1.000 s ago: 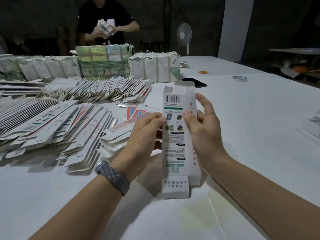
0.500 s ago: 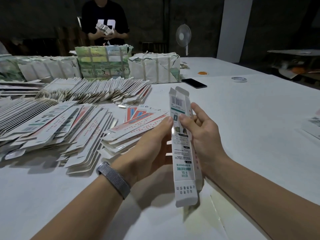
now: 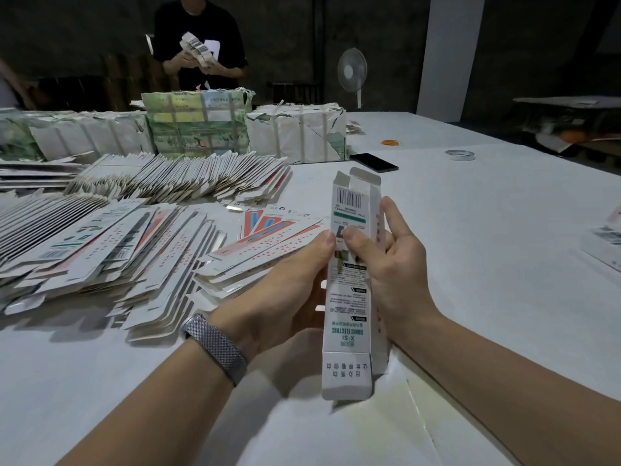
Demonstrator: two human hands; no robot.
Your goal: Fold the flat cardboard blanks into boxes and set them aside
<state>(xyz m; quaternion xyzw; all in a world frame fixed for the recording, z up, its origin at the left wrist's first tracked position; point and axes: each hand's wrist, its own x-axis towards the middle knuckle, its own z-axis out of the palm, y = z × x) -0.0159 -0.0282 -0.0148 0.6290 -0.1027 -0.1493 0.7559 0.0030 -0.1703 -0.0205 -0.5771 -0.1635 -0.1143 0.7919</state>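
Turned since a moment ago, the long white printed cardboard box (image 3: 349, 290) is being shown broad-face up, above the white table (image 3: 504, 230). It is being pinched by the left hand (image 3: 285, 287) and right hand (image 3: 393, 274), thumbs on its front, beside fanned flat blanks (image 3: 111, 250).

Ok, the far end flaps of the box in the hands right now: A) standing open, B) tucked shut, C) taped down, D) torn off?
A: the box, held by the left hand and right hand, has its far end flaps sticking up unfolded above the barcode, with no tape on them.
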